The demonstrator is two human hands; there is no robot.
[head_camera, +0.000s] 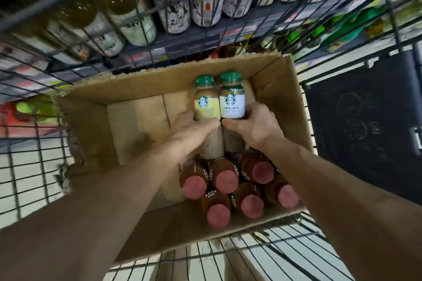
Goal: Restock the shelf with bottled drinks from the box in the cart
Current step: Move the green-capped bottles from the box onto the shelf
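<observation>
The wire cart (34,166) fills the frame, with the shelf (205,29) of bottles across the top. A cardboard box (91,139) sits in the cart at centre. Six pink-capped bottles (228,187) stand at its lower right. The left hand (194,128) has its grip curled round a yellow-labelled bottle (206,107). Touching it, a white-labelled bottle (231,105) sits in the right hand (255,125) grip.

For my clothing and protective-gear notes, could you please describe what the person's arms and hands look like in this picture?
Both forearms are bare as far as the picture shows, with no sleeves in view. The left hand and the right hand wear no gloves. No watch, bracelet or ring is visible on the wrists or fingers that show, and no markings can be made out. The upper arms lie outside the picture.
</observation>
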